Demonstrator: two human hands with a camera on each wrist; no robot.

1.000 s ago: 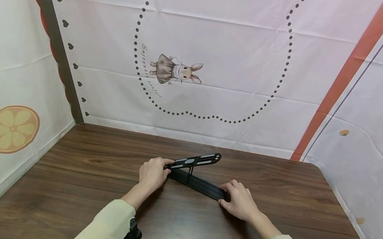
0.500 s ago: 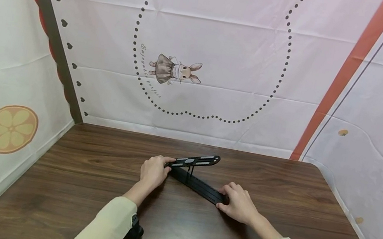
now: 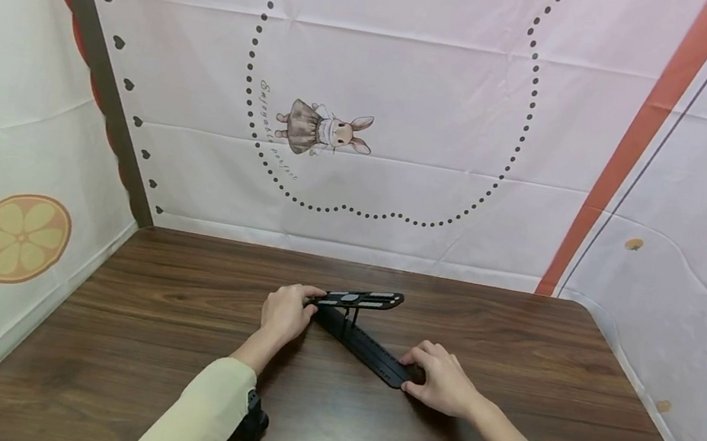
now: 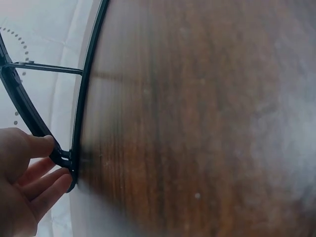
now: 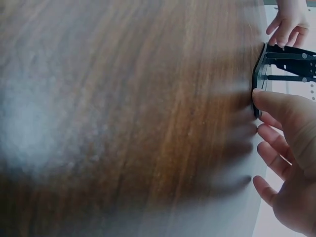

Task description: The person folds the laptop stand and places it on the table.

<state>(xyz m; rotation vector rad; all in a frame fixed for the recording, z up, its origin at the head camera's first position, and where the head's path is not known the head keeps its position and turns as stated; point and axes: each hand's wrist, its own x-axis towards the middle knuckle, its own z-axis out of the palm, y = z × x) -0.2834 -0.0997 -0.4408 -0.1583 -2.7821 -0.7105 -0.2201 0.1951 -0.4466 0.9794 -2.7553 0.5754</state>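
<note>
A black folding stand (image 3: 370, 352) lies on the table, its flat base slanting toward the person at the right end. Its upper panel (image 3: 363, 299), with grey pads, is raised at an angle and propped by a thin strut (image 3: 349, 318). At the hinged end my left hand (image 3: 285, 314) pinches the stand between thumb and fingers; the left wrist view shows the hinge (image 4: 64, 157) right at the fingertips. My right hand (image 3: 442, 379) grips the base's opposite end, thumb on the near edge. Seen from the right wrist, the other fingers (image 5: 273, 157) spread beside it.
The brown wood-grain table (image 3: 322, 416) reaches a white printed cloth (image 3: 415, 91) at the back. Similar cloths hang along the left side (image 3: 29, 123) and right side (image 3: 688, 258). Wrist cameras (image 3: 253, 420) sit below both sleeves.
The base's right end has swung toward the person, with my right hand following it. The upper panel's free end now appears slightly lower, while my left hand stays near the hinge.
</note>
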